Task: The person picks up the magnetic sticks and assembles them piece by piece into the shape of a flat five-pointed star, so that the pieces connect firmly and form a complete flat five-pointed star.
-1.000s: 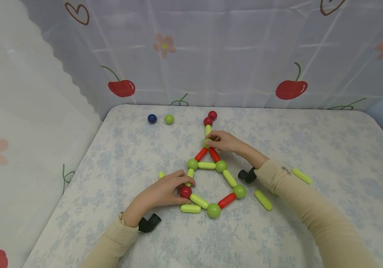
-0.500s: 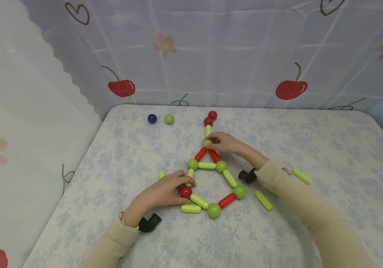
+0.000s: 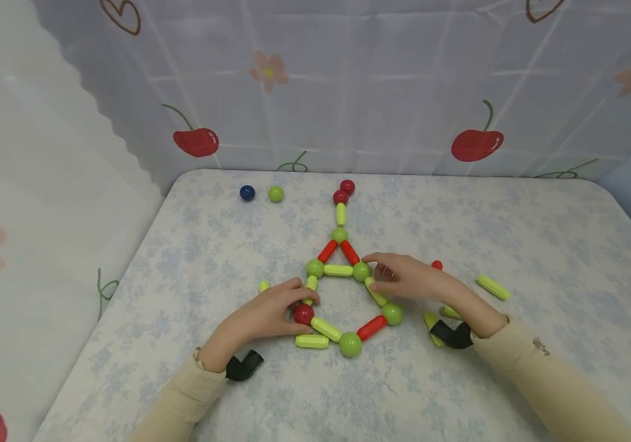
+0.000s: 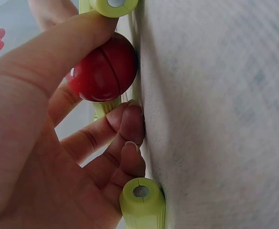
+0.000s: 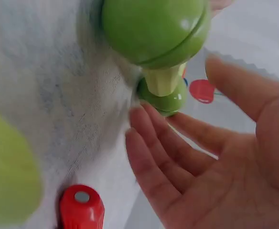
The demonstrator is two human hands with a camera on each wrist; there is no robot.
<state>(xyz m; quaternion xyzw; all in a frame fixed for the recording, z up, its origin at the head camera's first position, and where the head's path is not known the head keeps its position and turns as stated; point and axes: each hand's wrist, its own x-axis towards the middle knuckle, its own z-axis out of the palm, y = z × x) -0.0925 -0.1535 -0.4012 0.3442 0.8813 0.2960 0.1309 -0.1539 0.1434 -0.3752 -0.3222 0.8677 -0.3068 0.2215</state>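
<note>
Magnetic rods and balls form a flat figure on the table: a ring of yellow-green rods (image 3: 338,270), a red rod (image 3: 372,328) and balls, topped by a triangle with red sides. My left hand (image 3: 268,311) holds the red ball (image 4: 103,69) at the ring's left corner, thumb on one side and fingers on the other. My right hand (image 3: 415,279) is at the ring's right side with fingers spread around the upper right green ball (image 3: 362,271) and the rod below it. In the right wrist view its fingers (image 5: 154,143) look loosely extended and grip nothing.
Loose yellow-green rods (image 3: 493,287) lie right of the ring, partly under my right wrist, and one (image 3: 312,341) lies below it. A red rod end (image 3: 437,265) shows behind the right hand. A blue ball (image 3: 247,193) and green ball (image 3: 275,194) sit near the back edge.
My right hand has left the top green ball of the triangle and come down and right to the ring's right side. My left hand stays on the red ball.
</note>
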